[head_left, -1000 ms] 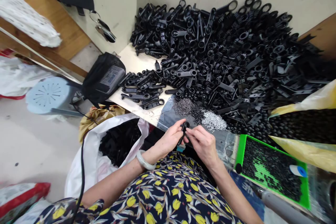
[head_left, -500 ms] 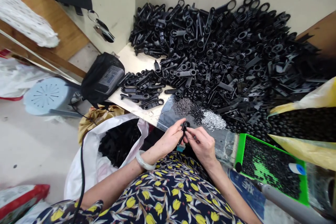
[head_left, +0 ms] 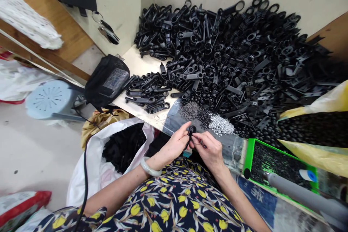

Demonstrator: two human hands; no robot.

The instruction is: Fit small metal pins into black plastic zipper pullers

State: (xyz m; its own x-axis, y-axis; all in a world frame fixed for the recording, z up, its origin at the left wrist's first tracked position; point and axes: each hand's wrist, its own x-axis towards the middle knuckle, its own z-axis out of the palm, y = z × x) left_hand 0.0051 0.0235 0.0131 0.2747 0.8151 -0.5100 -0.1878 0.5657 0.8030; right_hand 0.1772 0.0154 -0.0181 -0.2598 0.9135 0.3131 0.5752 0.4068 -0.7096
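Note:
My left hand is closed around a black plastic part with a ring-shaped end, holding it upright just past the table's front edge. Thumb and forefinger of my right hand are pinched together against the side of this part. Whatever small thing they hold, if any, is hidden. Beyond the hands lie a heap of white pins, a heap of grey pins and small black bits between them. Behind spreads a large pile of black ring-ended parts, with a smaller group of black handle-like parts at left.
A white sack of black pieces stands below left, near a black pouch and a light-blue stool. At right, a grey cylinder with a metal tip crosses a green tray of small black bits. Yellowish plastic juts in.
The grey cylinder at right has moved up over the green tray. My right fingers have shifted very slightly against the black part; my left hand keeps its hold.

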